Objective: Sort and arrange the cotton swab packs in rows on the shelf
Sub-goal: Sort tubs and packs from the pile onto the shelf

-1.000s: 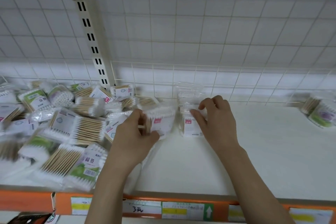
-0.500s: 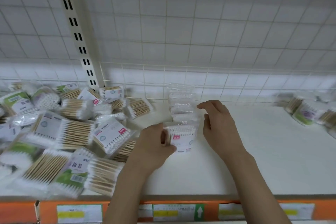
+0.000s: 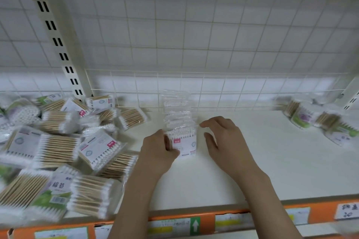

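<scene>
White shelf [image 3: 223, 176] spanning the view, orange lip at 6 o'clock. Loose pile of packs [image 3: 58, 147] heaped at 9 o'clock; smaller cluster [image 3: 318, 120] at 3 o'clock. Row of upright packs [image 3: 177, 114] at centre, running toward 12. Left hand [image 3: 157, 153] gripping front pack [image 3: 184, 143]. Right hand [image 3: 225, 141] just beside it, fingers relaxed, holding nothing.

The left hand [image 3: 158, 149] now stands the red-labelled swab pack [image 3: 183, 142] upright at the front of the row of packs [image 3: 175, 110], no longer beside the heap. The right hand [image 3: 223, 139] is off the row, fingers spread beside the pack.
</scene>
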A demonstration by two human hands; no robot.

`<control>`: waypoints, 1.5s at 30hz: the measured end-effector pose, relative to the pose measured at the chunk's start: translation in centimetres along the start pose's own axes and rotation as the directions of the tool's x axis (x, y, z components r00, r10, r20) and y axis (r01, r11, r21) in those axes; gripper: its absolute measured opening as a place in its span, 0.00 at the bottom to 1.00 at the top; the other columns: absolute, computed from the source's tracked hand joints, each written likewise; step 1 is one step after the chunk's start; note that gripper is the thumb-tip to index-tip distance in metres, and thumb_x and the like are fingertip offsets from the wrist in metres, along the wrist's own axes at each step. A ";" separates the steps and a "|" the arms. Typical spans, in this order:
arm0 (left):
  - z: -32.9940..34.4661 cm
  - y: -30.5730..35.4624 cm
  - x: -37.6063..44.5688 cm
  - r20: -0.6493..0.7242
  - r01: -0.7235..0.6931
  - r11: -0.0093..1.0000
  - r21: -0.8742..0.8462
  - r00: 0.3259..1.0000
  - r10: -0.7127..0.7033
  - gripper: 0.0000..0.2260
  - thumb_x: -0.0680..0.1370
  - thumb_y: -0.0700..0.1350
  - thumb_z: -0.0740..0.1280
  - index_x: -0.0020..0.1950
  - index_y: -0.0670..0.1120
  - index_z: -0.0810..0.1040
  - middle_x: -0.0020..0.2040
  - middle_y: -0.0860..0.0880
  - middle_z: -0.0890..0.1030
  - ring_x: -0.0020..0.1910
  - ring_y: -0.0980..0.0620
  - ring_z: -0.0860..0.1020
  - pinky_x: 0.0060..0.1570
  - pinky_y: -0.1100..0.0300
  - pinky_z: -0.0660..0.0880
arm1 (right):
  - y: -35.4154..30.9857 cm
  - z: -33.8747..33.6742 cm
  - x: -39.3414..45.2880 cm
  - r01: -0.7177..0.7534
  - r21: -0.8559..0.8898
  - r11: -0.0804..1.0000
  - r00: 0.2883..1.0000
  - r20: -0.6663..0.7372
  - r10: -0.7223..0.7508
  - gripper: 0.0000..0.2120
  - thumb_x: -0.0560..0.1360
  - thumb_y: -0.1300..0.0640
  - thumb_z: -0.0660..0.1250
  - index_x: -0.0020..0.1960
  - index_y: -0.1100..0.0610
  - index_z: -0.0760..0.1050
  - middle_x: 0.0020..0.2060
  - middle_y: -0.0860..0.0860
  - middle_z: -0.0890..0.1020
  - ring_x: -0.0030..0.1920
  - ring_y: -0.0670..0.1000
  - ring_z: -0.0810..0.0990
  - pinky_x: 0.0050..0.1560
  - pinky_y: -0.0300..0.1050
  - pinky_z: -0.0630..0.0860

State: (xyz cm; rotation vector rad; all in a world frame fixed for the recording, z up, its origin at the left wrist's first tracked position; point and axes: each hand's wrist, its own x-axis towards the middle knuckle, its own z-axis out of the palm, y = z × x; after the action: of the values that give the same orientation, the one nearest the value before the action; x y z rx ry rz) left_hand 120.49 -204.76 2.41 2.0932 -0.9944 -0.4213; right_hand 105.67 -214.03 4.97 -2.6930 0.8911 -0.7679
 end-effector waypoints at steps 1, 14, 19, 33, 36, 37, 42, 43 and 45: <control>-0.1 0.1 0.2 0.010 0.007 1.000 0.002 1.000 -0.008 0.10 0.68 0.41 0.72 0.43 0.42 0.72 0.39 0.47 0.79 0.38 0.50 0.77 0.34 0.62 0.72 | 0.0 0.0 -0.1 0.005 -0.003 1.000 1.000 0.005 -0.005 0.15 0.74 0.64 0.62 0.59 0.56 0.76 0.55 0.51 0.77 0.54 0.54 0.74 0.53 0.49 0.71; -1.5 1.1 1.1 0.069 0.039 0.986 0.164 0.996 -0.051 0.12 0.67 0.42 0.73 0.45 0.42 0.73 0.45 0.45 0.78 0.44 0.46 0.77 0.41 0.57 0.73 | -0.6 0.7 -1.2 -0.076 -0.014 0.997 0.997 -0.001 0.076 0.13 0.74 0.61 0.65 0.58 0.55 0.76 0.55 0.50 0.77 0.54 0.54 0.74 0.52 0.49 0.71; -2.2 0.9 0.6 0.052 -0.009 0.931 0.364 0.999 -0.010 0.24 0.69 0.51 0.73 0.59 0.45 0.68 0.54 0.47 0.77 0.55 0.46 0.75 0.51 0.53 0.73 | -1.7 1.6 -1.8 -0.117 -0.024 0.993 0.993 0.006 0.117 0.13 0.73 0.60 0.66 0.58 0.55 0.76 0.55 0.51 0.77 0.54 0.54 0.75 0.51 0.49 0.71; -4.1 0.5 -1.2 -0.060 -0.078 0.861 0.502 0.990 0.124 0.25 0.73 0.57 0.66 0.67 0.50 0.66 0.62 0.49 0.73 0.62 0.45 0.70 0.59 0.51 0.67 | -2.3 1.3 -0.9 -0.163 0.039 0.986 0.982 -0.088 0.166 0.12 0.74 0.57 0.67 0.57 0.58 0.76 0.53 0.53 0.78 0.52 0.57 0.76 0.52 0.54 0.73; -5.5 0.6 -1.7 -0.093 -0.064 0.839 0.540 0.986 0.135 0.24 0.74 0.57 0.65 0.67 0.51 0.67 0.62 0.51 0.73 0.63 0.47 0.69 0.61 0.52 0.65 | -3.2 0.5 0.5 -0.113 0.083 0.990 0.981 -0.149 0.125 0.12 0.74 0.58 0.67 0.57 0.59 0.77 0.52 0.54 0.78 0.51 0.57 0.76 0.52 0.54 0.73; -6.1 0.6 -1.9 -0.112 -0.049 0.834 0.549 0.985 0.131 0.24 0.74 0.58 0.65 0.67 0.52 0.67 0.62 0.51 0.73 0.63 0.47 0.69 0.61 0.53 0.65 | -3.5 0.3 1.0 -0.089 0.090 0.992 0.983 -0.152 0.102 0.12 0.74 0.58 0.67 0.57 0.58 0.77 0.52 0.54 0.78 0.51 0.57 0.75 0.52 0.54 0.73; -9.1 0.0 -3.1 -0.201 0.038 0.826 0.562 0.975 0.092 0.21 0.73 0.57 0.66 0.63 0.51 0.71 0.59 0.50 0.75 0.58 0.46 0.72 0.57 0.51 0.70 | -5.5 0.4 2.5 0.007 0.158 0.987 0.994 -0.107 0.010 0.11 0.74 0.59 0.67 0.56 0.58 0.77 0.51 0.52 0.78 0.51 0.56 0.75 0.52 0.49 0.71; -9.6 -0.4 -3.5 -0.224 0.062 0.833 0.550 0.972 0.075 0.20 0.73 0.57 0.66 0.62 0.51 0.72 0.59 0.49 0.75 0.58 0.46 0.72 0.57 0.51 0.70 | -5.8 0.7 2.6 0.025 0.171 0.985 0.996 -0.085 -0.010 0.11 0.74 0.59 0.66 0.56 0.58 0.77 0.51 0.52 0.78 0.52 0.55 0.75 0.52 0.46 0.70; -10.6 -1.3 -4.3 -0.258 0.113 0.843 0.525 0.966 0.032 0.20 0.73 0.56 0.67 0.62 0.51 0.73 0.58 0.49 0.76 0.58 0.45 0.73 0.57 0.50 0.70 | -6.6 1.4 2.7 0.056 0.188 0.981 0.998 -0.041 -0.050 0.10 0.75 0.59 0.65 0.56 0.57 0.76 0.52 0.51 0.77 0.53 0.52 0.74 0.51 0.39 0.67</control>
State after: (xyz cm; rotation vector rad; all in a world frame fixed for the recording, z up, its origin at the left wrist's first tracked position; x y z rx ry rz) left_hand 124.43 -195.63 8.18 2.5892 -0.9882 0.1399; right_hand 111.50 -210.32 7.16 -2.5527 0.7172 -0.8685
